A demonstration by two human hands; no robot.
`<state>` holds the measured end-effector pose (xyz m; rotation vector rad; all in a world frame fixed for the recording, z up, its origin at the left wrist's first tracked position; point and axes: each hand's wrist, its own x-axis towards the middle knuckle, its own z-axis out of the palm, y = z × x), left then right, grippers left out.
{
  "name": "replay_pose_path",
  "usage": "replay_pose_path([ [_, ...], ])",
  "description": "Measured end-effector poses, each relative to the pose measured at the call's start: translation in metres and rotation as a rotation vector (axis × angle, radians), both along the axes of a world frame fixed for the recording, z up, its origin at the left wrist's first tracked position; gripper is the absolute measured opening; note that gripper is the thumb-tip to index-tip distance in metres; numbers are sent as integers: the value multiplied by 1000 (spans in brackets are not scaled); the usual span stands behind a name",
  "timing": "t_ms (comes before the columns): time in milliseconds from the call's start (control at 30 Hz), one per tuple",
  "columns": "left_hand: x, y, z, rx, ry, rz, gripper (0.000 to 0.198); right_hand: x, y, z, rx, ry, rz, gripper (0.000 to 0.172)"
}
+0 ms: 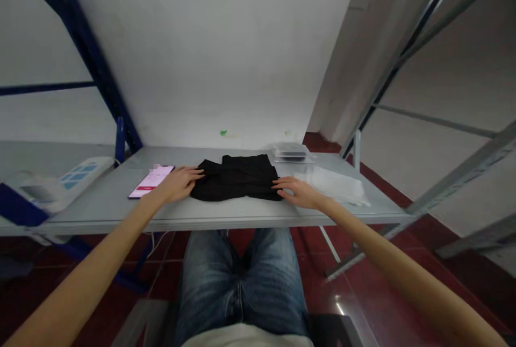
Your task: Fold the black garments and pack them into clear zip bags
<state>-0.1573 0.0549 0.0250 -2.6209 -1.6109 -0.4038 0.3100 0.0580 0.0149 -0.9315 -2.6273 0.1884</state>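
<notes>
A piece of black cloth [237,179], maybe a garment, lies folded on the grey tabletop in front of me; its exact kind does not show. At its left edge rests my left hand [180,183], fingers stretched out and touching the fabric. My right hand [297,191] lies at the right edge, its fingers spread with the tips on the cloth. Neither hand grips anything.
Left of the cloth lies a phone [152,180] with a lit screen. Clear plastic bags [336,185] lie at the right, with a stack of clear packets [290,151] behind. A white power strip [83,178] sits far left. Metal posts [379,89] flank the table.
</notes>
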Motion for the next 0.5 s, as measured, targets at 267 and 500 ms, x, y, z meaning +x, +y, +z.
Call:
replay_pose_path([
  [267,4,-31,17,-74,3,-12,59,-4,-5,-1,27,32,-47,32],
  [500,-8,-20,10,-242,-146,-18,48,-9,-5,2,20,42,-59,28],
])
